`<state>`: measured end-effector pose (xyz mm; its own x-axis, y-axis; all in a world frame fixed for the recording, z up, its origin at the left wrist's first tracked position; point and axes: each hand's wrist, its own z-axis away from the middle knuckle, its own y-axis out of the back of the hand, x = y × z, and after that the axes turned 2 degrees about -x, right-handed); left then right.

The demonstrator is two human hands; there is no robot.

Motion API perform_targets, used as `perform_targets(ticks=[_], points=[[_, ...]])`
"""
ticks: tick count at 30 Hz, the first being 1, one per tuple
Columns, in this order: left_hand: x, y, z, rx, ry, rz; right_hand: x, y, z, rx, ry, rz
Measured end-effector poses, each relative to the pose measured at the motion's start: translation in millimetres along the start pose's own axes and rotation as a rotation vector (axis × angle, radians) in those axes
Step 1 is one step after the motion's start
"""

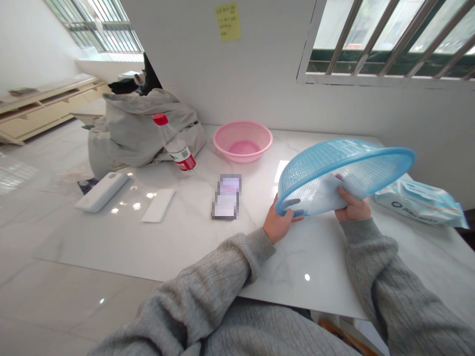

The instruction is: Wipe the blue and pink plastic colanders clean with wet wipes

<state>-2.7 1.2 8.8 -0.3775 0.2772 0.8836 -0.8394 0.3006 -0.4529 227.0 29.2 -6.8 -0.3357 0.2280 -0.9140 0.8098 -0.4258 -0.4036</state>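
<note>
Blue basket (341, 151), one: I am seeing it tilted, held up over the table (308, 257), near the wipes packet (419, 202). Left hand (278, 222): gripping its lower left rim. Right hand (352, 205): apparently holding a white sheet (324, 193) against the inside. Step, I am judging: wiping the inner wall. Next move: calling for steady rim support.

Blue basket (326, 155) in my left fingers (288, 215): translucent plastic, ribbed, shiny. White sheet (325, 194) at my right fingers (348, 199): soft-looking, matt; cloth or paper, can't tell. My sleeves (208, 277): matt knit, textured. Desk (126, 242): marble-look, very glossy. Pink basket (243, 157): smooth plastic. Bottle (178, 147): clear, shiny plastic. Beige bundle (137, 128): matt, creased cloth. Window bars (375, 37): smooth metal.
</note>
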Motion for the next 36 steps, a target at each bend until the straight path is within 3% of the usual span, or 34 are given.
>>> perform_targets(ticks=[12,17,22,29,36], points=[[1.2,-1.1,-2.5,0.024,-0.011,0.006,6.1,-8.5,10.6,0.0,-0.116,-0.053],[1.7,-1.6,-2.5,0.014,-0.04,0.006,4.5,-17.0,20.3,-0.119,-0.19,-0.067],[1.5,-2.7,-1.9,0.003,-0.028,0.005,4.5,-14.2,18.1,-0.119,-0.165,-0.056],[0.8,-1.8,-0.7,-0.019,0.001,0.02,1.9,-6.7,7.2,0.03,-0.108,-0.056],[0.2,-0.9,-0.9,-0.017,-0.009,0.022,0.8,-5.0,6.9,-0.07,-0.087,-0.069]])
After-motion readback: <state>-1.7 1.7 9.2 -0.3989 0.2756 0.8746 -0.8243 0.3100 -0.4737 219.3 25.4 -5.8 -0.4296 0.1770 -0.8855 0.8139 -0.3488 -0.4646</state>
